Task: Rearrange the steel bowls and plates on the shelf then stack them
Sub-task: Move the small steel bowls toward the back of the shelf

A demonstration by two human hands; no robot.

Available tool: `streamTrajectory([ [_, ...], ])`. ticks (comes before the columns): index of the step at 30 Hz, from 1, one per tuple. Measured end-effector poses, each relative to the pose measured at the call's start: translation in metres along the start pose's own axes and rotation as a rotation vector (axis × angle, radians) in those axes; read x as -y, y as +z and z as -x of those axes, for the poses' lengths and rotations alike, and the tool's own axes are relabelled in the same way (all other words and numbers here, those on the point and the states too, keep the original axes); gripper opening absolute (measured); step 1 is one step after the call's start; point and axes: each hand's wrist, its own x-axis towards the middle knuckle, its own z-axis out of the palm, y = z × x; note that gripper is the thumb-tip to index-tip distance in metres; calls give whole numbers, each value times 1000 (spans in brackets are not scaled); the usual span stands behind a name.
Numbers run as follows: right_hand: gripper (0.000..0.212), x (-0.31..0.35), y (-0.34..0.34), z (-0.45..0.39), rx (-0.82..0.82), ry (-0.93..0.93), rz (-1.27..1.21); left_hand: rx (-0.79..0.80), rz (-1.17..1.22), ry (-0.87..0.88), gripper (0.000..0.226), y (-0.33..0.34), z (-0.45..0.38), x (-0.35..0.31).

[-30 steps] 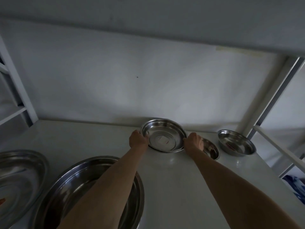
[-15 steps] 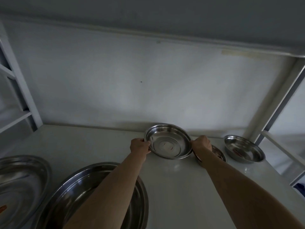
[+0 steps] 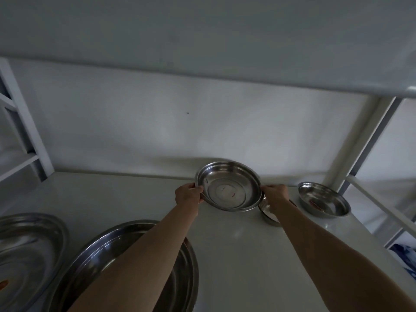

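Since a second ago we've lifted the steel bowl (image 3: 228, 188) off the shelf (image 3: 236, 255): it was sitting flat near the back wall, now it's up and tilted, open side facing us, near edge lower than the far edge. Head view: our left hand (image 3: 188, 195) grips the bowl's left rim with fingers curled round the edge, our right hand (image 3: 275, 194) grips the right rim the same way, thumb on the inside lip. Bowl hangs above the rear middle of the shelf, just in front of the white back wall (image 3: 157, 131). Under our right wrist sits a small steel bowl (image 3: 267, 213), mostly hidden by the forearm; we can't tell whether the held bowl touches it. Right of that, apart from it, a medium steel bowl (image 3: 324, 199) rests on the shelf beside the white upright post (image 3: 351, 143), with a reddish mark inside. Near the front, a large oval steel plate (image 3: 126, 262) lies under our left forearm, and a second steel plate (image 3: 29, 246) lies at the left edge, separate from the first. Upper shelf board (image 3: 202, 41) spans the top. Lighting is dim, fine detail is lost.
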Motion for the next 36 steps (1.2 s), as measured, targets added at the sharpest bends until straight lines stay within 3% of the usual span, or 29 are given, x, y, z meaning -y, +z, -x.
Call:
streamTrajectory([
  [5,12,1,-18,16,48,54,-222,18,44,17,29,4,20,-8],
  [15,14,19,-54,65,-39,64,-443,40,143,19,30,9,63,-17],
  [18,24,20,-66,77,-65,61,-456,50,161,25,30,10,76,-19],
  [29,24,3,-105,116,-157,58,-463,74,160,-50,36,3,136,-4],
  [36,11,-28,-113,139,-203,82,-446,78,183,-99,26,-9,178,20],
])
